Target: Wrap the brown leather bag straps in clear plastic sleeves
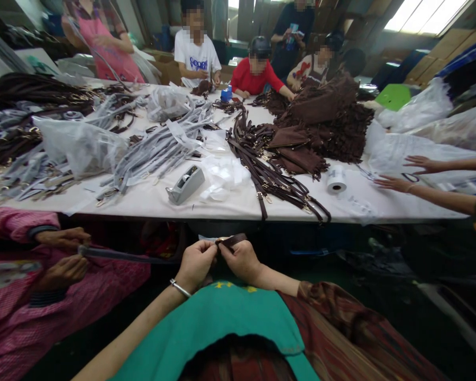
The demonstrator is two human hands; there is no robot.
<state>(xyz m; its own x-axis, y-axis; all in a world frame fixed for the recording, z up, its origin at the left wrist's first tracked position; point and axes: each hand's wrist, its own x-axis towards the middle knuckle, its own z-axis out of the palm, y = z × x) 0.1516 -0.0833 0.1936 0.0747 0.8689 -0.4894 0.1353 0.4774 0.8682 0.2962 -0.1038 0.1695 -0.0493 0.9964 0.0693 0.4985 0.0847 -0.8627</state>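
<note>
Close in front of my body, below the table edge, both hands meet at a dark brown strap (235, 239). My left hand (198, 259) wears a bracelet at the wrist and pinches the strap's end, where a bit of metal shows. The right hand (241, 259) is closed on the same strap, which loops over its fingers. Something pale and thin, perhaps plastic, sticks out behind the left fingertips. Beyond them on the table lies a heap of brown straps (277, 177) with metal clasps, some hanging over the edge.
On the white table (222, 210) stand a grey tape dispenser (186, 184) and a white roll (337, 180). Brown fringed bags (325, 121) are piled behind; plastic-wrapped straps (154, 145) lie left. A co-worker's hands (65, 254) hold a wrapped strap at left; another person's hands (404, 182) reach in right.
</note>
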